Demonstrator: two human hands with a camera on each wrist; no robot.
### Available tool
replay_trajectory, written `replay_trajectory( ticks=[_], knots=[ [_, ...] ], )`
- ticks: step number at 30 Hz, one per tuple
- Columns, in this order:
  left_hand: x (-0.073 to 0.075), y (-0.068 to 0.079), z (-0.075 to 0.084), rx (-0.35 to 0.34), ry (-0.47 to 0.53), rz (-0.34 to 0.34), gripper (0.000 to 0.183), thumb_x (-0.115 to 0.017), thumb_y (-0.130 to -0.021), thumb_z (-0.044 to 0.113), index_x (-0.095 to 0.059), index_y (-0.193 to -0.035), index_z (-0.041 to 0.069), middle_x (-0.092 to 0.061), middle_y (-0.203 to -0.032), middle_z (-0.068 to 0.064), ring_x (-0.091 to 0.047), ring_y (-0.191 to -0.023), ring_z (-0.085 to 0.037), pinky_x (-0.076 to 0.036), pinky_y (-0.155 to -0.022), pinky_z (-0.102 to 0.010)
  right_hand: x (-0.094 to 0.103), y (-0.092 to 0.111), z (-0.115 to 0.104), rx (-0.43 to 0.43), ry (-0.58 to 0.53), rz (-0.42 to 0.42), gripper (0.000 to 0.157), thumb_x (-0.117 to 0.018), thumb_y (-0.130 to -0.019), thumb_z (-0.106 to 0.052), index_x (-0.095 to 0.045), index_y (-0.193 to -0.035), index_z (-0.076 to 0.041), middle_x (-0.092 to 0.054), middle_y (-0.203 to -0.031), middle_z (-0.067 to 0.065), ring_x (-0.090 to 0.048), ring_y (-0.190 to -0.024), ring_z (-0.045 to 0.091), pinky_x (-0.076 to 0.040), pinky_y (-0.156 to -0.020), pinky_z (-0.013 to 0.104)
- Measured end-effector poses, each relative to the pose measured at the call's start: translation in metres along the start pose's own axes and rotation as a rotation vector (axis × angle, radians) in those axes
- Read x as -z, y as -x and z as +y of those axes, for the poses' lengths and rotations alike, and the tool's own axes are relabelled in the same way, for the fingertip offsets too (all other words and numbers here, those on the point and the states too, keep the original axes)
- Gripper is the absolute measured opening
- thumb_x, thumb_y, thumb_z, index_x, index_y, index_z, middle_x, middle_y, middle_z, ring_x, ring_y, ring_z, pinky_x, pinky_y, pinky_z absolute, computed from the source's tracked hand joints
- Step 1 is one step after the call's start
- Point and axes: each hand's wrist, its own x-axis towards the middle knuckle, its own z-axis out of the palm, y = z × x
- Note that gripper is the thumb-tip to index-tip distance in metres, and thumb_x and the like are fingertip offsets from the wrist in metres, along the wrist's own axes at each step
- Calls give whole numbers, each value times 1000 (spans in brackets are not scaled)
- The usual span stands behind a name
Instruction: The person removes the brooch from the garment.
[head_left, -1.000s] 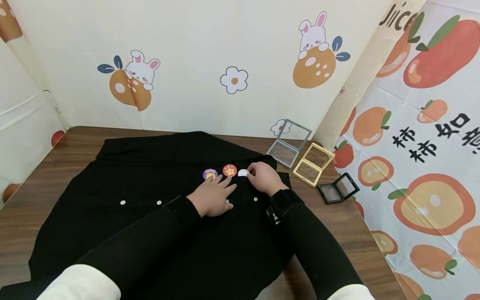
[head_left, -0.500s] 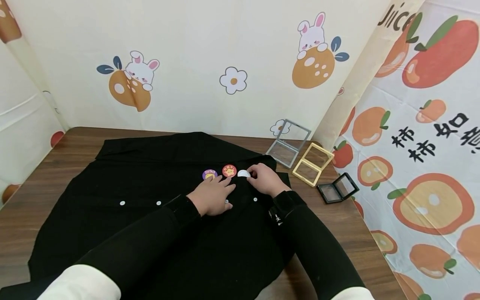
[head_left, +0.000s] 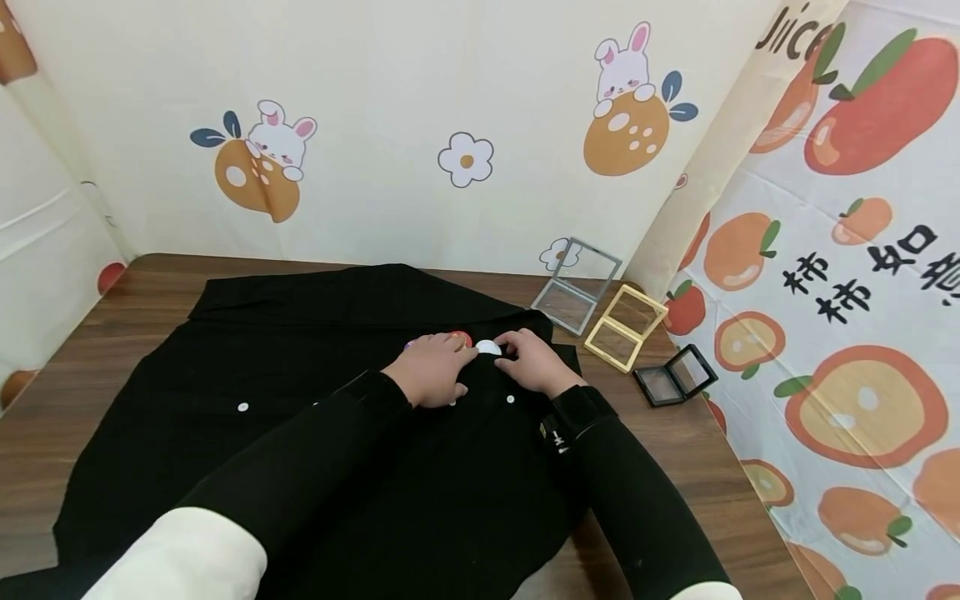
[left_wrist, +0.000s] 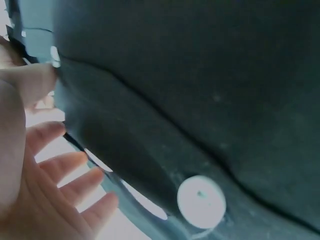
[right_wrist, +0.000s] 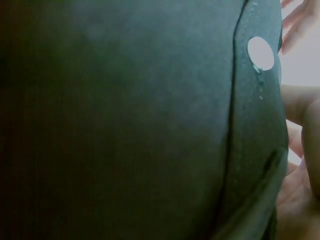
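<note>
A black shirt point(head_left: 285, 342) with white buttons point(head_left: 243, 407) lies spread on the wooden table. My right hand point(head_left: 534, 363) pinches the right edge of a round white badge point(head_left: 488, 347) on the shirt, thumb and fingertips together there. Over two badges just left of it, my left hand point(head_left: 432, 369) reaches with its fingers extended, fingertips close to the white badge. A red badge point(head_left: 462, 337) and a purple badge point(head_left: 408, 344) show only their edges past that hand. In the left wrist view, the fingers point(left_wrist: 70, 167) are spread loosely near a shirt button point(left_wrist: 201, 202).
Right of the shirt stand three opened square frames: grey point(head_left: 576, 287), yellow point(head_left: 626, 328) and black point(head_left: 677, 377). A cream cloth point(head_left: 360, 200) with rabbits hangs behind the table, and a white fruit-print cloth point(head_left: 832, 333) hangs at the right.
My left hand has moved slightly up and right, now covering most of the purple and red badges. My right hand stays at the white badge.
</note>
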Motion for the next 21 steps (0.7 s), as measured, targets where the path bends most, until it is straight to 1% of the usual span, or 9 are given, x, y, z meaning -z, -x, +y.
replay_trajectory(
  ticks=[3,5,6,7,10,14,17,21],
  knots=[
    [-5,-7,-3,21,39,-21,72,-59,-102,51,-35,-163,21,-24,-169,-11,-22,-154,-34,-17,-124,-52,0,0,0,-1,4,1,34,-67,-103,-20,-63,-135,-12,-55,-114,10,-54,-98,25,-45,-88,43],
    [-6,-12,-5,49,65,-52,74,-58,-102,53,-30,-164,24,-18,-171,-12,-17,-155,-35,-13,-125,-51,1,1,0,4,7,-5,34,-66,-103,-20,-63,-136,-12,-55,-115,10,-54,-98,25,-45,-88,43],
    [-6,-14,-5,57,78,-59,74,-57,-102,54,-30,-164,25,-18,-171,-13,-17,-155,-35,-13,-125,-52,2,1,0,8,11,-4,34,-66,-103,-20,-63,-136,-11,-55,-115,10,-54,-98,25,-45,-88,43],
    [-5,-14,-5,66,84,-70,74,-57,-102,55,-29,-165,26,-17,-171,-13,-17,-155,-35,-12,-125,-51,2,1,0,8,7,-7,34,-66,-103,-21,-62,-136,-12,-55,-115,10,-54,-99,25,-44,-88,43],
    [-1,-17,-4,65,64,-87,74,-55,-102,57,-28,-165,29,-16,-171,-13,-17,-155,-35,-13,-125,-51,3,1,1,10,-1,-3,33,-65,-104,-20,-63,-136,-12,-54,-115,10,-53,-98,25,-44,-87,43],
    [4,-20,1,60,59,-92,77,-56,-100,60,-28,-165,29,-16,-171,-15,-18,-155,-35,-15,-124,-51,3,1,2,14,0,-2,33,-65,-104,-19,-62,-136,-12,-54,-115,11,-52,-99,26,-43,-88,43],
    [4,-20,3,74,88,-86,80,-59,-98,61,-30,-164,28,-19,-170,-15,-21,-154,-37,-16,-124,-52,3,1,2,22,7,-9,35,-65,-104,-20,-62,-137,-11,-54,-116,11,-52,-100,26,-43,-89,43],
    [2,-21,1,78,98,-82,83,-60,-96,63,-30,-164,28,-21,-169,-15,-22,-153,-37,-18,-123,-53,0,1,1,11,7,-21,35,-64,-105,-21,-61,-139,-13,-54,-117,10,-52,-101,25,-43,-89,43]
  ],
)
